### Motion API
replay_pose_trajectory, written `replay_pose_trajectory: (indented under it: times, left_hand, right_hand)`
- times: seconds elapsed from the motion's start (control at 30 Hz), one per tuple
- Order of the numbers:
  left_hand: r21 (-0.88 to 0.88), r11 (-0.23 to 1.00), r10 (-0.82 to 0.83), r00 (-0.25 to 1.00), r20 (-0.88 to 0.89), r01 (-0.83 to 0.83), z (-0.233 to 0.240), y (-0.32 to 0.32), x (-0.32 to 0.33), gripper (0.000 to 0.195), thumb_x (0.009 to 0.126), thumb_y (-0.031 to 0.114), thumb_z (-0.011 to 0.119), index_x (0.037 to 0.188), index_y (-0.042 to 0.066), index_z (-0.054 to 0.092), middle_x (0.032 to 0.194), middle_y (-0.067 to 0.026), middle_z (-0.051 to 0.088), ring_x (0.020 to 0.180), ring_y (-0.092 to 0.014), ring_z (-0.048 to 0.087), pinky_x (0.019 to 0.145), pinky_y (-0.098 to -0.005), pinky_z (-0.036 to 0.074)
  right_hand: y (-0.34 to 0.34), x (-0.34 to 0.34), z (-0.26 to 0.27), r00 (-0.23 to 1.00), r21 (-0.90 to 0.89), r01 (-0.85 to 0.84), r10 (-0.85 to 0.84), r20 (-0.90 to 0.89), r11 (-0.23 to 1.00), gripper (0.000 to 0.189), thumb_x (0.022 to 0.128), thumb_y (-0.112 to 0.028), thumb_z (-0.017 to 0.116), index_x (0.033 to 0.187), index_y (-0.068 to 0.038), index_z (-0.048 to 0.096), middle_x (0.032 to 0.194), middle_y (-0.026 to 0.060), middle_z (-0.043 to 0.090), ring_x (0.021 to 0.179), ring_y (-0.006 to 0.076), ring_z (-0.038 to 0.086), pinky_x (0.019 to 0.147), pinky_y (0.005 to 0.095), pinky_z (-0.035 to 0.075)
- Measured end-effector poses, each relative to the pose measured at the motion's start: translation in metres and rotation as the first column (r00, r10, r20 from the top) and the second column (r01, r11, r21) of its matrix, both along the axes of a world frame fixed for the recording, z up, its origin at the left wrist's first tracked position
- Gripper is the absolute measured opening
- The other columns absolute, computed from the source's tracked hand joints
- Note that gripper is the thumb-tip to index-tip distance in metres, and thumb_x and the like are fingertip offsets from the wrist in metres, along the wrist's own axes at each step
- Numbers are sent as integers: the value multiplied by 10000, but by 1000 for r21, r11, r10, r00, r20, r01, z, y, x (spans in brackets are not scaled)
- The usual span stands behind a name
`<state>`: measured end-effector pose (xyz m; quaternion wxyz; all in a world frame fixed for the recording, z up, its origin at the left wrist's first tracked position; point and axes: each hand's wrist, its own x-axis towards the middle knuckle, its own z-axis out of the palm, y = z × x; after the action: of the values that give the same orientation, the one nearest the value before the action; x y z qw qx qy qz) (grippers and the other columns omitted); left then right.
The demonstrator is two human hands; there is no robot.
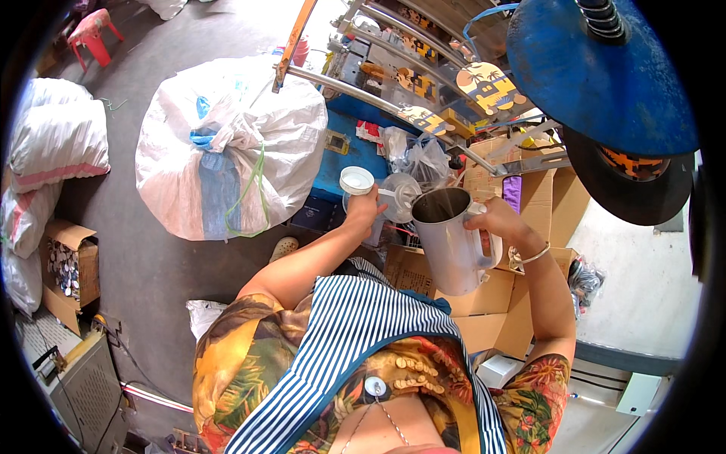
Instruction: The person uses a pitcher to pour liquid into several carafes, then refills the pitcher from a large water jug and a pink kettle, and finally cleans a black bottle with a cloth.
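My left hand (pixel 363 207) holds a round white lid (pixel 357 180) in its fingers. Beside it, a clear plastic container (pixel 401 196) with a round opening sits close to the rim of a tall jug. My right hand (pixel 493 218) grips this translucent whitish plastic jug (pixel 451 249) near its rim and handle. The jug stands nearly upright, and I cannot tell how full it is. Clear plastic bags (pixel 425 162) lie just past the container, on a blue surface (pixel 340 156).
A large tied white woven sack (pixel 227 153) stands at the left. Metal rails (pixel 363 93) with patterned pieces cross overhead, beside a blue round metal part (pixel 595 74). An opened cardboard box (pixel 476 335) is below the jug; a red stool (pixel 91 34) stands far left.
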<state>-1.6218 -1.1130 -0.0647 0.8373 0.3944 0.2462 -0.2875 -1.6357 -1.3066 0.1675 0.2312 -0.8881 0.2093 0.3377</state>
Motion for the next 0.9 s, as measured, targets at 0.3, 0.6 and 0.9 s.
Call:
replay_pose_trajectory:
  times: [0.3,0.6,0.9]
  left_hand:
    - [-11,1000,-3,1000,10,3,-2,1,-1,181,968,181,479,977,16,555,842,-13,408,799,-115,484,816,-325,592]
    - [-14,1000,4,1000,-21,-4,-2,0,0,187,981,191,483,1009,17,548,848,-12,411,798,-115,483,803,-329,593]
    - [-20,1000,4,1000,-4,-4,-4,0,1,153,954,163,500,984,22,552,855,-15,417,802,-114,483,790,-324,595]
  right_hand:
    - [11,2,7,1000,-16,10,-10,-5,1000,251,696,-192,702,654,48,642,558,111,596,500,191,574,500,330,438]
    - [13,7,8,999,-64,13,-15,-35,998,260,679,-194,709,644,53,640,558,116,605,504,195,597,487,331,454]
    - [14,11,11,1000,-68,-24,23,-15,997,280,668,-188,705,636,78,623,557,132,595,447,217,587,423,336,459]
